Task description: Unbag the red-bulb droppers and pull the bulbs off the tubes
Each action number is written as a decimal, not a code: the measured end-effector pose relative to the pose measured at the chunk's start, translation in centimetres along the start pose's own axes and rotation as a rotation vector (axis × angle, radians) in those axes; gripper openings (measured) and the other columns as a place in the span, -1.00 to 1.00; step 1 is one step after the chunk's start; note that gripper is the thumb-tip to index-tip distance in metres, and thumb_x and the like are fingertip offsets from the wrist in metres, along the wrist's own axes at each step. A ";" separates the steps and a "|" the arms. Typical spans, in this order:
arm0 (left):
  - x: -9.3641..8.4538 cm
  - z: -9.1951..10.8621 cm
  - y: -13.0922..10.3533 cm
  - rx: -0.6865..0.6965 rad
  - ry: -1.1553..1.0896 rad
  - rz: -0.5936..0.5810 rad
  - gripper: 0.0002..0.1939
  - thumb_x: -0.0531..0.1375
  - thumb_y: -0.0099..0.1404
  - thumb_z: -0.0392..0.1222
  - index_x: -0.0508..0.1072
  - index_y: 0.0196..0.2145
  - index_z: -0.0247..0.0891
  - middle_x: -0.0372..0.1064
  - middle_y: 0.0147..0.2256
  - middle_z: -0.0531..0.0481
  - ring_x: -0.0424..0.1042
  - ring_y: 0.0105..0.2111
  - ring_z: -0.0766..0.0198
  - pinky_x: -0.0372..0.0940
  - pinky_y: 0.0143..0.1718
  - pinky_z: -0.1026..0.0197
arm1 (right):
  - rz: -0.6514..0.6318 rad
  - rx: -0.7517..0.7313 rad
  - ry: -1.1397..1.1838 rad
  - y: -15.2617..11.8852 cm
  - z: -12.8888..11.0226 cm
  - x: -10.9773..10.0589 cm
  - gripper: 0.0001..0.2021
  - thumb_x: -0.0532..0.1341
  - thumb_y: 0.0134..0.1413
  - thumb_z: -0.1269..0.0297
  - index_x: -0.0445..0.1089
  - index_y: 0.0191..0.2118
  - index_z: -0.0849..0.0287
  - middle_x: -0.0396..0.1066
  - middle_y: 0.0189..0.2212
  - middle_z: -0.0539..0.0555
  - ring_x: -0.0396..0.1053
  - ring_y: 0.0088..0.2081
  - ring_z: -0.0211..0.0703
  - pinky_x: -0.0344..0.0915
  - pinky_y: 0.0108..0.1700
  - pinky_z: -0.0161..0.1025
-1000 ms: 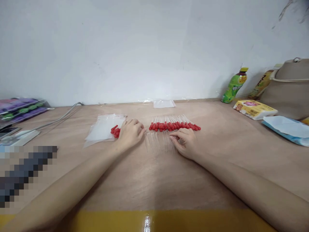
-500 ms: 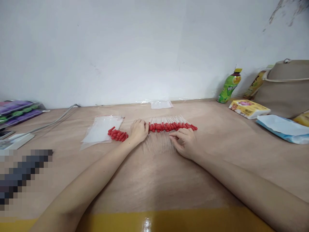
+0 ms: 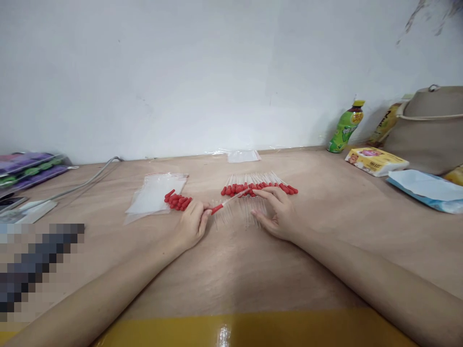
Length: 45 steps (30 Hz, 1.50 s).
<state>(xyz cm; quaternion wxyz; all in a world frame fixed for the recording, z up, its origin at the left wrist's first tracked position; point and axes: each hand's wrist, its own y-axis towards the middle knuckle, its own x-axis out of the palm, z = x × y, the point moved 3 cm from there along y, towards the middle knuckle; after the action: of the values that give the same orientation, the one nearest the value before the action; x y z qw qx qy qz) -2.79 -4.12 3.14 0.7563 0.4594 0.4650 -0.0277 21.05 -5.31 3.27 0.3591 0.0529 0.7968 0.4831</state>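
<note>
Because the red-capped tube [image 3: 227,203], at the centre of the tabletop [image 3: 231,274], is pinched by the left hand [image 3: 192,222] at its cap alone, its free end, toward 2 o'clock, could swing and disturb the red-capped row [image 3: 269,186] beyond. At 3 o'clock, the right hand [image 3: 280,208] has thumb and forefinger parted; contact is unconfirmed. A sweeping thumb could scatter the loose clear tubes [image 3: 246,213] at 5 o'clock; a knuckle, the red caps [image 3: 177,202] at 9.

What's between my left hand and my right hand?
In the head view, a red-ended stick, held in the left hand, slants toward the right hand; some thin clear sticks lie there too.
</note>
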 end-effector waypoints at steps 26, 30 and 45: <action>0.8 3.6 0.5 0.310 -0.079 -0.048 -0.84 0.11 0.25 -0.29 0.37 -0.19 -0.28 0.46 -0.25 -0.07 0.39 -0.18 0.25 0.25 -0.06 0.13 | -0.303 -0.272 -0.055 -0.4 -2.8 2.4 -0.72 0.05 0.17 0.24 0.34 -0.05 0.19 0.39 -0.07 0.08 0.22 0.07 -0.07 0.02 0.17 0.08; 0.6 3.9 0.4 0.340 -0.007 -0.043 -0.87 0.11 0.25 -0.29 0.37 -0.22 -0.27 0.46 -0.25 -0.05 0.41 -0.17 0.25 0.18 0.03 0.07 | -0.302 -0.302 0.016 -0.5 -2.7 2.8 -0.74 0.01 0.18 0.36 0.34 -0.07 0.26 0.40 -0.09 0.10 0.20 0.09 -0.08 0.09 0.16 0.04; 0.2 4.2 0.3 0.354 0.015 -0.131 -0.85 0.04 0.26 -0.31 0.40 -0.28 -0.27 0.48 -0.32 -0.03 0.40 -0.11 0.20 -0.02 0.17 -0.10 | -0.226 -0.411 0.021 -0.6 -3.3 1.9 -0.81 0.03 0.15 0.43 0.37 -0.20 0.26 0.44 -0.17 0.18 0.23 0.06 -0.12 0.19 0.14 -0.05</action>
<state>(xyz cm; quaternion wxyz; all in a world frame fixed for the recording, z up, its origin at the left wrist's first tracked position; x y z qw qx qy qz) 0.32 -6.85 3.77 0.6567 0.5543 0.4874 -0.1550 17.74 -7.27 2.70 0.4059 -0.1162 0.6861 0.5925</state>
